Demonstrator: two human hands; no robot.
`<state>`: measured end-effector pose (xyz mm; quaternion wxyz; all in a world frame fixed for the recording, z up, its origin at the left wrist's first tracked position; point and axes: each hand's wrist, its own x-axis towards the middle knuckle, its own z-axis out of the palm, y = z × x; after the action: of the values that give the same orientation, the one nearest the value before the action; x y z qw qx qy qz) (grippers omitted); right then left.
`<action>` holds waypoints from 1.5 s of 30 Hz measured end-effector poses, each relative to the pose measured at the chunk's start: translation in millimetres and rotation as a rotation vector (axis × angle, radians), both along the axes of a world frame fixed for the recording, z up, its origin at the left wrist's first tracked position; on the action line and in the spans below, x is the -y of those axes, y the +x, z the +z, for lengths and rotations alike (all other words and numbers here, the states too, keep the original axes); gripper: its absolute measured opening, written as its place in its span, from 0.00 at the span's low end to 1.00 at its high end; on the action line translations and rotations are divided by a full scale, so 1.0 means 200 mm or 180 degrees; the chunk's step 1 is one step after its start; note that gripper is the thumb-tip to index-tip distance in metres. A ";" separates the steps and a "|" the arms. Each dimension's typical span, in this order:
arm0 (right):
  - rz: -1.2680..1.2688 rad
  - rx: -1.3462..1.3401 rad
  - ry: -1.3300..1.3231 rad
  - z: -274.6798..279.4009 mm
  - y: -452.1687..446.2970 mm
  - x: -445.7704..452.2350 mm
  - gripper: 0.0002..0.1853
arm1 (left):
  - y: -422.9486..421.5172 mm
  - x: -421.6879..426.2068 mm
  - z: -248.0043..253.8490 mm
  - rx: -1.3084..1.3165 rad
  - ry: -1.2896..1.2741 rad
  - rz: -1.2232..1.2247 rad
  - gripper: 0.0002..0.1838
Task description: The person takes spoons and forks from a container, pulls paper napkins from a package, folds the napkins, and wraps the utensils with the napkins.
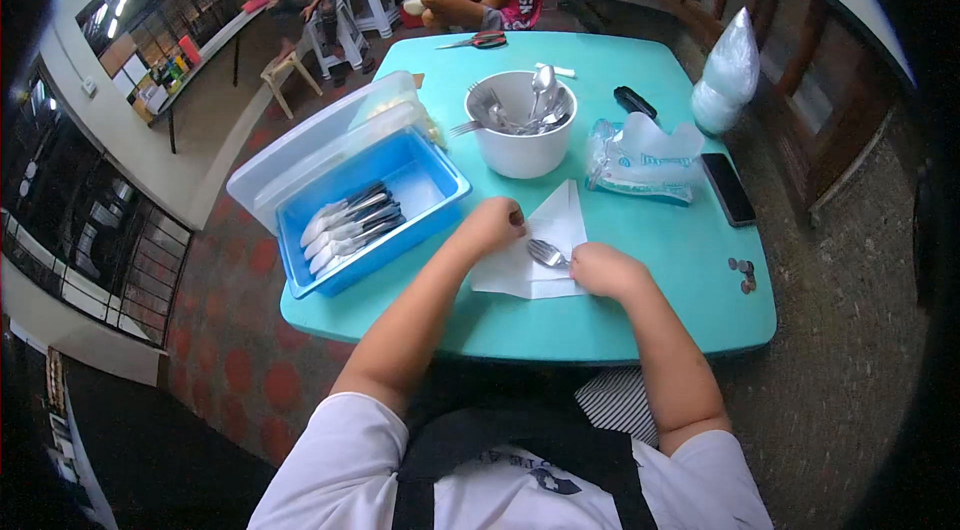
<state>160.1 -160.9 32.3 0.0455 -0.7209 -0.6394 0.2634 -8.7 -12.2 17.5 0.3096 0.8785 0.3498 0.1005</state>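
Observation:
A white paper napkin (556,218) lies flat on the table in front of me, with creases across it. On it rests a fork (546,252), which seems to be stacked with a spoon. My right hand (608,271) is closed around the handle end at the napkin's right side; the handle is hidden. At the napkin's left edge, my left hand (494,226) has its fingers curled together and appears to pinch the paper. Beyond the napkin stands a white tub (522,152) of loose spoons and forks. To the left, wrapped cutlery sets (350,225) lie in a blue bin (425,220).
A plastic pack (645,162), phone (728,189), coins (745,275) and dark clip-like object (635,102) occupy the table's (640,315) right side. A plastic-wrapped cone (726,75) stands behind them. Scissors (475,41) lie at the far edge. Two people sit beyond.

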 end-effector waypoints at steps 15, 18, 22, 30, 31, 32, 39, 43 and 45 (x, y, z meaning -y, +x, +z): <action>-0.0015 0.0009 -0.0089 -0.01 0.01 0.00 0.15 | -0.09 0.02 0.10 -0.0982 -0.0398 -0.0775 0.42; -0.0027 0.0045 -0.0083 -0.01 0.01 0.00 0.15 | -0.09 0.02 0.13 -0.1109 -0.0350 -0.0970 0.40; 0.0099 0.0200 -0.0125 -0.05 0.03 -0.03 0.15 | -0.04 0.04 0.11 -0.0831 0.0066 -0.0610 0.28; -0.0023 0.0095 -0.0101 -0.04 0.03 -0.01 0.15 | 0.05 0.07 0.03 0.0019 0.0087 -0.0314 0.12; -0.0018 0.0096 -0.0107 -0.04 0.03 -0.01 0.15 | 0.04 0.09 0.05 0.0045 0.0079 -0.0372 0.11; -0.0013 0.0096 -0.0114 -0.04 0.03 -0.01 0.15 | 0.04 0.11 0.07 0.0071 0.0071 -0.0431 0.10; 0.0021 0.0096 -0.0094 -0.03 0.03 -0.01 0.15 | 0.05 0.10 0.01 0.0192 0.0297 -0.0625 0.07; 0.0057 0.0152 -0.0112 -0.04 0.03 -0.01 0.15 | 0.08 0.14 0.02 0.0162 0.0309 -0.0534 0.05; 0.0077 0.0177 -0.0097 -0.02 0.03 -0.01 0.15 | 0.08 0.16 0.03 0.0217 0.0293 -0.0507 0.05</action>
<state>165.1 -159.3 28.0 0.0135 -0.7208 -0.6450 0.2535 7.3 -43.2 23.4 0.2876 0.9129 0.2630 0.1214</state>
